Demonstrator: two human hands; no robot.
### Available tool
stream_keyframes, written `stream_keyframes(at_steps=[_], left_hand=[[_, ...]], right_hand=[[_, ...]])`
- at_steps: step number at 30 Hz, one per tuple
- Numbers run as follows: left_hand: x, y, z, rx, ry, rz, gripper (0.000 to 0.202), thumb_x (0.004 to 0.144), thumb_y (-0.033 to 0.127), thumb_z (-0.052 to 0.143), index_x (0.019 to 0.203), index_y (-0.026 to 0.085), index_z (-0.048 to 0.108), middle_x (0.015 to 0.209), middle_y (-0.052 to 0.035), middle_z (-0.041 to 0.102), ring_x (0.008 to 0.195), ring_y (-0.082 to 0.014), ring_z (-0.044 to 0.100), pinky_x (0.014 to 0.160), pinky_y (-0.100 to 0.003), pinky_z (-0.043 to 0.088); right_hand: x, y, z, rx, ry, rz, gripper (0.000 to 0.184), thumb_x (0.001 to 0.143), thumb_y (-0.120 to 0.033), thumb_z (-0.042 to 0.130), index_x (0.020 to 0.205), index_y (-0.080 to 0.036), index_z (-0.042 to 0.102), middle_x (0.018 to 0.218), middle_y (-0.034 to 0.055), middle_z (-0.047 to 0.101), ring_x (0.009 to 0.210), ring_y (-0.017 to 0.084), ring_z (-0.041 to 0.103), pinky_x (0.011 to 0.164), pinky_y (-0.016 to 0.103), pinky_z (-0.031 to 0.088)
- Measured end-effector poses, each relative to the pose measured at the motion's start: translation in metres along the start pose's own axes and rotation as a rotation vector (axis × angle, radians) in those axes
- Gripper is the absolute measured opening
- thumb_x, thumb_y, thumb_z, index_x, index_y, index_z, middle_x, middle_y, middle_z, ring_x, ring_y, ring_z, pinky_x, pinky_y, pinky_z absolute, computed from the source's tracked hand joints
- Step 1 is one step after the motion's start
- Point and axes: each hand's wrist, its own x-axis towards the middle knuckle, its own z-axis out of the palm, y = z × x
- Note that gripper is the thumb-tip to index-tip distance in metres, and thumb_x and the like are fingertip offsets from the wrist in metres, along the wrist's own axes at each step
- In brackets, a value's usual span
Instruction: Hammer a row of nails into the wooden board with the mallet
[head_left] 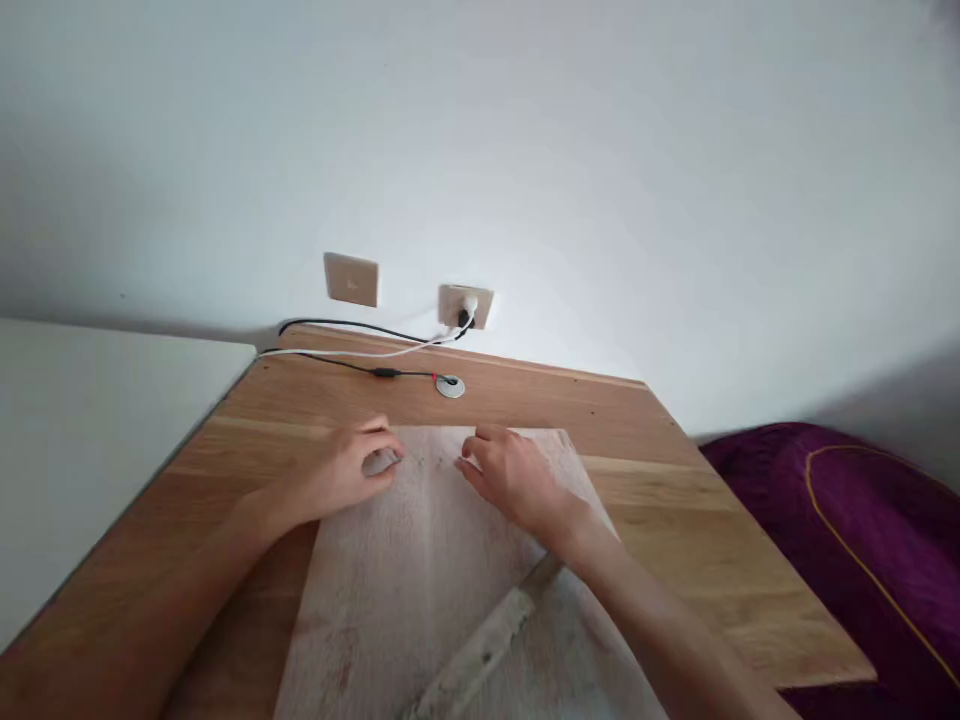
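Note:
A whitish, worn board lies flat on the wooden desk. Over its far left part is my left hand, thumb and forefinger curved into a ring with their tips close together. Facing it across a short gap, my right hand has curled fingers, with thumb and forefinger tips near each other. Anything held between either set of fingertips is too small to make out. A tool with a long, pale, worn handle rests slantwise on the board; its upper end passes behind my right forearm.
The wooden desk meets a white wall. Black and white cables run along its back to a wall socket, near a cable hole. A white surface borders the left; purple fabric lies right.

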Motion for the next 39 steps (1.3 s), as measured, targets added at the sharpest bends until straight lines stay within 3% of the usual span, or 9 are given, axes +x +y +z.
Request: stream_keyframes(at_steps=[6, 12, 22, 27, 32, 36, 39], left_hand=[[0.005, 0.008, -0.003, 0.014, 0.008, 0.0, 0.012, 0.088, 0.012, 0.063, 0.087, 0.02, 0.072, 0.084, 0.001, 0.062, 0.071, -0.0132, 0.058, 0.067, -0.026, 0.041], [0.004, 0.001, 0.0, 0.013, 0.033, 0.01, 0.009, 0.091, 0.017, 0.066, 0.085, 0.02, 0.072, 0.079, 0.0019, 0.058, 0.069, -0.0125, 0.056, 0.065, -0.025, 0.04], [0.005, 0.0, 0.003, 0.07, 0.067, 0.036, 0.009, 0.092, 0.021, 0.067, 0.082, 0.02, 0.067, 0.081, 0.0012, 0.06, 0.07, -0.0135, 0.057, 0.066, -0.027, 0.041], [0.004, 0.0, 0.001, 0.054, 0.052, 0.031, 0.002, 0.092, 0.021, 0.066, 0.091, 0.02, 0.068, 0.086, 0.0004, 0.064, 0.073, -0.0142, 0.061, 0.069, -0.027, 0.044], [0.004, 0.002, 0.0, 0.029, 0.017, 0.049, 0.012, 0.089, 0.012, 0.061, 0.088, 0.021, 0.069, 0.085, 0.0002, 0.064, 0.072, -0.0135, 0.061, 0.067, -0.026, 0.044], [0.004, 0.001, 0.002, 0.048, 0.039, 0.055, 0.009, 0.089, 0.013, 0.064, 0.084, 0.02, 0.066, 0.082, 0.0008, 0.062, 0.071, -0.0133, 0.059, 0.067, -0.026, 0.043], [0.004, 0.0, 0.003, 0.072, 0.061, 0.056, 0.009, 0.089, 0.014, 0.065, 0.082, 0.02, 0.062, 0.079, 0.0018, 0.06, 0.068, -0.0128, 0.057, 0.065, -0.026, 0.041]], right_hand=[[0.007, -0.001, 0.003, -0.005, -0.015, 0.022, 0.028, 0.109, -0.029, 0.059, 0.103, -0.014, 0.083, 0.105, 0.0133, 0.082, 0.096, 0.028, 0.08, 0.077, 0.033, 0.056], [0.011, -0.009, 0.001, -0.025, -0.028, 0.035, 0.025, 0.107, -0.023, 0.06, 0.104, -0.013, 0.083, 0.105, 0.0147, 0.083, 0.096, 0.029, 0.08, 0.074, 0.032, 0.054], [0.011, -0.006, 0.009, 0.003, -0.021, -0.03, 0.027, 0.103, -0.005, 0.053, 0.108, -0.013, 0.078, 0.106, 0.0132, 0.08, 0.093, 0.026, 0.078, 0.073, 0.031, 0.05], [0.01, -0.005, 0.005, 0.052, -0.013, -0.051, 0.028, 0.102, -0.003, 0.052, 0.106, -0.012, 0.079, 0.105, 0.0142, 0.079, 0.092, 0.026, 0.077, 0.074, 0.031, 0.049], [0.002, 0.001, -0.003, 0.143, -0.01, -0.08, 0.025, 0.104, -0.009, 0.057, 0.114, -0.012, 0.079, 0.111, 0.014, 0.08, 0.098, 0.023, 0.075, 0.083, 0.03, 0.05], [-0.007, 0.006, -0.003, 0.226, -0.078, -0.173, 0.015, 0.101, -0.019, 0.069, 0.108, -0.017, 0.082, 0.095, 0.0052, 0.08, 0.081, 0.016, 0.072, 0.076, 0.024, 0.048], [-0.009, 0.006, 0.0, 0.25, -0.103, -0.202, 0.012, 0.1, -0.023, 0.073, 0.106, -0.018, 0.083, 0.09, 0.0035, 0.08, 0.079, 0.015, 0.072, 0.073, 0.024, 0.047]])
